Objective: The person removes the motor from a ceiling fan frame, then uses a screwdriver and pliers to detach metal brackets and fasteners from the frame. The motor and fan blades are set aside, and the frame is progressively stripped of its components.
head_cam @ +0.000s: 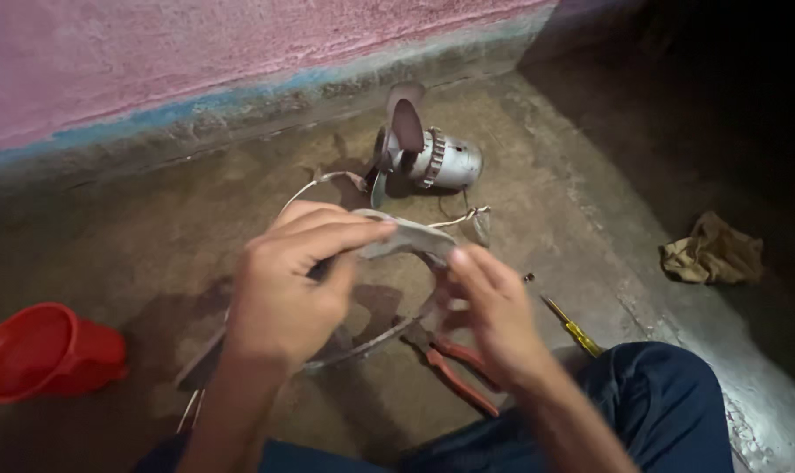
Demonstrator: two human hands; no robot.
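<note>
Hands met over the concrete floor (196, 228). My left hand (288, 289) gripped a curved grey metal blade (406, 235) by one end; my right hand (494, 307) pinched its other end. Under them lay red-handled pliers (457, 368) and a yellow-handled screwdriver (577, 331). A small motor (446, 162) sat nearer the pink wall (152, 52), a red jug (43, 350) well to the left, a rag (713, 252) off right.

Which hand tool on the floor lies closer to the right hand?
The red-handled pliers, lying just under the right hand. The yellow-handled screwdriver lies farther out, toward the knee.
</note>
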